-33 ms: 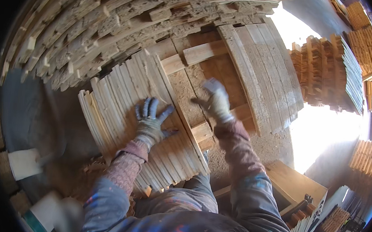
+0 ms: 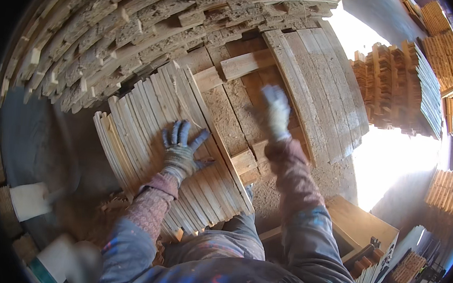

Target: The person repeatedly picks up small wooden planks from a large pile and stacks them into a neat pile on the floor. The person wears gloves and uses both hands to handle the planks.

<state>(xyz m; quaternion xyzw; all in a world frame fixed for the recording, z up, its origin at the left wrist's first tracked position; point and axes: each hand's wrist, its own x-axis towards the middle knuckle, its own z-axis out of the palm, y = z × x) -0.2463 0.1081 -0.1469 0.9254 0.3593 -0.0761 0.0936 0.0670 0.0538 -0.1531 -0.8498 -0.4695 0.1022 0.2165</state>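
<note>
My left hand (image 2: 181, 151), in a grey-blue work glove, lies with spread fingers on a row of narrow wooden slats (image 2: 147, 129) packed side by side. Along the row's right side runs a longer wooden board (image 2: 218, 138). My right hand (image 2: 276, 113), gloved too and smeared by motion, is over the open middle of a wooden pallet (image 2: 243, 67). Its thumb stands apart from the fingers, and I see nothing held in it. Sawdust covers the pallet's inner boards. Wide planks (image 2: 322, 90) form the pallet's right part.
Rough stacked timber (image 2: 156, 22) rises along the far side. More wood stacks (image 2: 387, 91) stand at the right beside bright sunlit floor. A wooden box (image 2: 362, 226) is near my right arm. White objects (image 2: 30, 200) show at the lower left.
My right hand has moved slightly right and away from me over the pallet's middle. My left hand stays on the slats, and the view has shifted a little.
</note>
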